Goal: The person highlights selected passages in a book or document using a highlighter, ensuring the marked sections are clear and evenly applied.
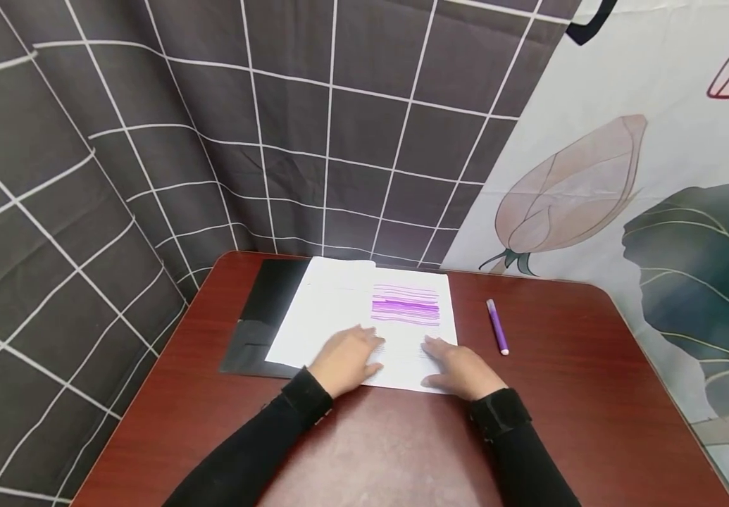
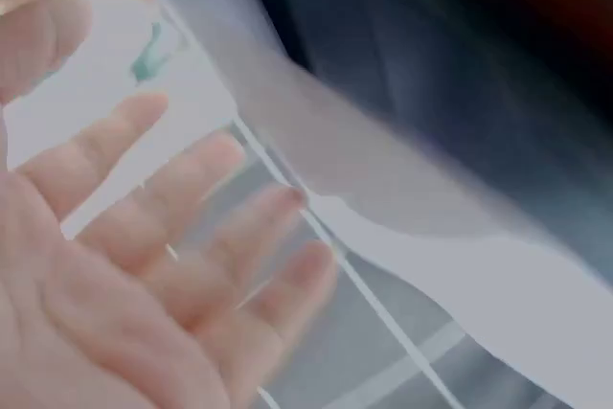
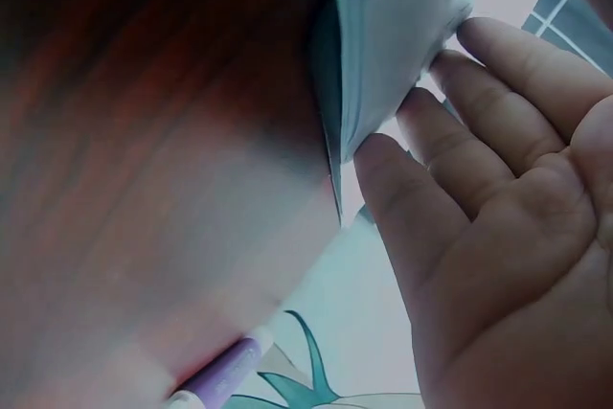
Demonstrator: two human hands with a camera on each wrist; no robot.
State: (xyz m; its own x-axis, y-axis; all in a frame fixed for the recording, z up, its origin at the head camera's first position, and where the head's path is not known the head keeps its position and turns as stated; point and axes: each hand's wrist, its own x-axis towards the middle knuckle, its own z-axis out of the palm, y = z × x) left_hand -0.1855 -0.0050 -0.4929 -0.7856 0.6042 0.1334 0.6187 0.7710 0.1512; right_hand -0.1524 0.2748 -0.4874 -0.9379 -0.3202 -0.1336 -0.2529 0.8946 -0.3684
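An open booklet of white pages (image 1: 322,303) lies on a black folder or cover (image 1: 256,338). Purple streaks (image 1: 405,306) run across the upper part of its right page. My left hand (image 1: 345,360) is at the lower middle of the pages, its fingers extended and spread. At the lower right edge of the booklet is my right hand (image 1: 465,370). In the right wrist view its straight fingertips are at the edge of the stacked pages (image 3: 397,45). A capped purple marker (image 1: 497,327) lies on the table to the right of the booklet.
The reddish-brown table (image 1: 377,451) has rounded far corners. Behind it and to the left hangs a dark grey cloth (image 1: 288,169) with white grid lines. A white cloth (image 1: 453,246) printed with a flower bud and leaves hangs at the right.
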